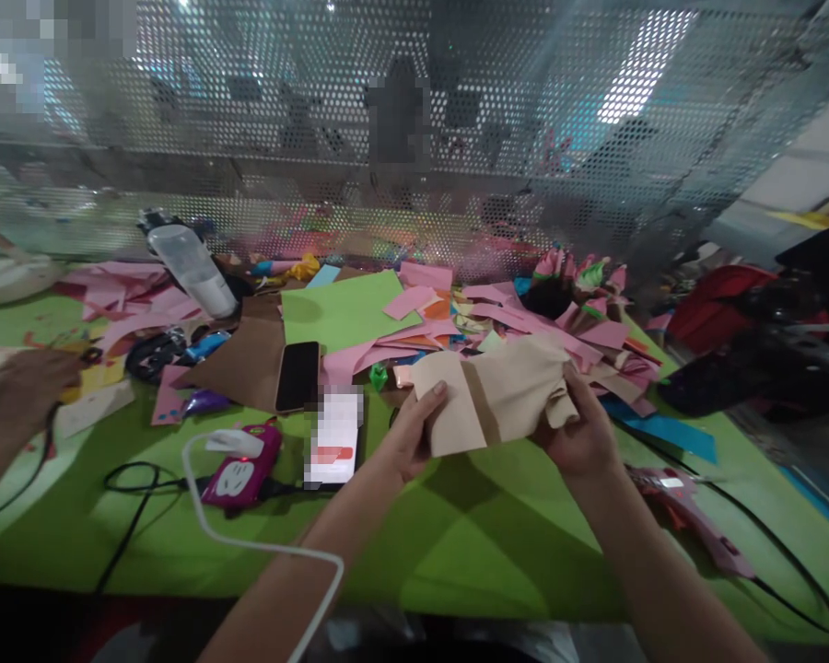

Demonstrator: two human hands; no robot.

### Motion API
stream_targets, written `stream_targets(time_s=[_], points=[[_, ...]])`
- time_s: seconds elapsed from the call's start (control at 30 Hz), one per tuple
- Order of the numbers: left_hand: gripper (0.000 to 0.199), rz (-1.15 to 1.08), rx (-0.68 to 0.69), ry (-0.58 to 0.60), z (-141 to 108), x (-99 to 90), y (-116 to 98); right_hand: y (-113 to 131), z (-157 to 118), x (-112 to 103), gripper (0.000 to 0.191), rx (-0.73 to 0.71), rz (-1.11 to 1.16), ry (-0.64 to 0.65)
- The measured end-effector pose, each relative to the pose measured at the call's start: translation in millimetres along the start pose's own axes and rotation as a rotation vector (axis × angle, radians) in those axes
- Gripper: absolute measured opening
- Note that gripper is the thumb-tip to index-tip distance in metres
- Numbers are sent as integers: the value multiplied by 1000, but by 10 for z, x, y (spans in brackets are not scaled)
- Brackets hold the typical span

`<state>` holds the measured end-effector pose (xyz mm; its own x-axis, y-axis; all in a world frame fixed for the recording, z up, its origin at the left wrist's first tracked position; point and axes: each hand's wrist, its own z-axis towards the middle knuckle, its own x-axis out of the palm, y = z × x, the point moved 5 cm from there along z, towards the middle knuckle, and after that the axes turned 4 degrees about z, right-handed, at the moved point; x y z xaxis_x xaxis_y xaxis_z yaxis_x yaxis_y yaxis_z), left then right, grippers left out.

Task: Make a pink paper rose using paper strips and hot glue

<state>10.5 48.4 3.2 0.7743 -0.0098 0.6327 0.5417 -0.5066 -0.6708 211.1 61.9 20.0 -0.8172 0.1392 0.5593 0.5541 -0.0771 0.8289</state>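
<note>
A tan paper piece [521, 391] is held up between my two hands above the green table. Its left part is a flat, folded panel, a darker brown strip shows beside it, and the right end is crumpled. My left hand [414, 433] pinches the left panel, thumb on top. Around the crumpled right end, the fingers of my right hand [584, 428] are closed.
A pink glue gun [694, 520] lies at the right with its cable. Left are a lit phone [335, 437], a dark phone [297, 376], a magenta power strip [243, 468] and a bottle [192, 267]. Paper scraps [359, 308] line the back. Another person's hand [31, 387] is far left.
</note>
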Motion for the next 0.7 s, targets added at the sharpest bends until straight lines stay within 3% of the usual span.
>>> stream_targets(time_s=[0.2,0.33,0.7], points=[[71,121,85,0,-6,23,0,-43,-153,365,39,67,259,80],[66,195,205,-28,-72,62,-78,-61,-182,482,47,107,260,89],[55,310,348,-79,-217,224,-181,229,-213,501,46,-213,70,-13]])
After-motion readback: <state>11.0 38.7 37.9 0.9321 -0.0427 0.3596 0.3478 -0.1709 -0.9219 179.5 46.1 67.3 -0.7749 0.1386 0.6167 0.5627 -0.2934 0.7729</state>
